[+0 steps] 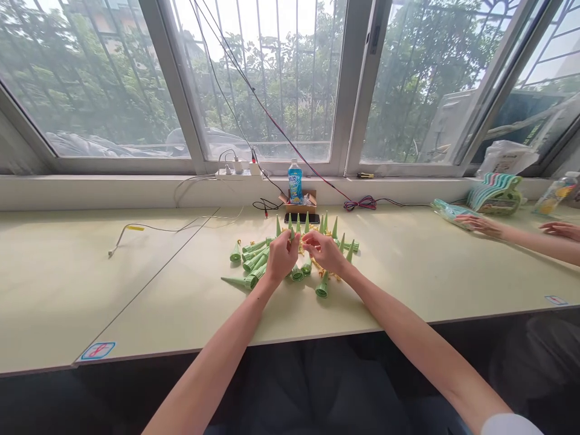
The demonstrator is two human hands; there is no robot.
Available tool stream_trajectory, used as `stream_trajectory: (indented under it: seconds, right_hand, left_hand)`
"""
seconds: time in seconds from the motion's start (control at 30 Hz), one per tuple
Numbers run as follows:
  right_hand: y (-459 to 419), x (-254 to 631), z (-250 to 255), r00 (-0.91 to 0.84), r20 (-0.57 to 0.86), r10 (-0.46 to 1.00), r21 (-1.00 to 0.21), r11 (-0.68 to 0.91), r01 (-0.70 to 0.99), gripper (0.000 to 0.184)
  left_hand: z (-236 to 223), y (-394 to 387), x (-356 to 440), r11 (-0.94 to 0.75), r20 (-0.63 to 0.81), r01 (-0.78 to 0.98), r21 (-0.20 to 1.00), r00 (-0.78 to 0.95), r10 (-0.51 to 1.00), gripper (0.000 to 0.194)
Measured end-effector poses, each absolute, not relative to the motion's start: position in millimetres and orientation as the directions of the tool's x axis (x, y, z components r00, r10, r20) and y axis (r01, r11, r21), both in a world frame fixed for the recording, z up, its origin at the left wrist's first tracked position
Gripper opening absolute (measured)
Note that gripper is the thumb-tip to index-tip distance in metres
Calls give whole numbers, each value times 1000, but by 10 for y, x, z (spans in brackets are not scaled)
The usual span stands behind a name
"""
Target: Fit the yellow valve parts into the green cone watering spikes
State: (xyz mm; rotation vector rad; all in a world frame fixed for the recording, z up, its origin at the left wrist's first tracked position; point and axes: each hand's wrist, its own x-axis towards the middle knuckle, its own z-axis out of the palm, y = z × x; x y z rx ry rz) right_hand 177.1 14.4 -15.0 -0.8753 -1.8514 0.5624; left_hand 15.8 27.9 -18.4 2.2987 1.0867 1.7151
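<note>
My left hand [283,258] is closed around a green plastic spike, whose tip shows just above the fingers. Close beside it, my right hand [325,251] has its thumb and fingertips pinched together; whatever is between them is too small to make out. Around both hands lie several hollow green cone-shaped spikes with ribbed collars, such as one on its side [240,282] at the left and one with its open end toward me [322,286]. Others stand point up behind the hands. Small yellow-orange pieces [336,277] are scattered among them, partly hidden by my right hand.
Behind the spikes are a dark phone [301,217] and a small cardboard box with a blue bottle [295,182]. Cables [360,203] run along the wall. At the right, another person's hand [483,225] rests on a plastic-wrapped bundle near striped hangers [493,193].
</note>
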Motion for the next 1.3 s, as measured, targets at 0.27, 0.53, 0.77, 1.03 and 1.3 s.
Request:
stream_trajectory:
  seconds: [0.27,0.53,0.77,1.03,1.3]
  right_hand:
    - [168,1760,-165,-252,565,785,-681,617,394,22]
    - [155,1766,-155,-250,589,768,-686,639,347,16]
    - [143,1766,-150,-251,560,789,-699,613,368,16]
    - [148,1764,-170,-246,546,801,-698,597,395,23]
    - [141,1780,-153,-249,548,799,-678,599,426,29]
  left_hand:
    - [-173,270,158,-738,800,497,456,135,585,33]
    - [-167,270,167,-724,792,503,472,117,599,33]
    - [-155,254,174,-734,805,504,455,121,581,30]
    - [-149,230,174,-724,808,543,426,133,575,31]
    - [-146,229,183,-735,805,525,430,146,575,31]
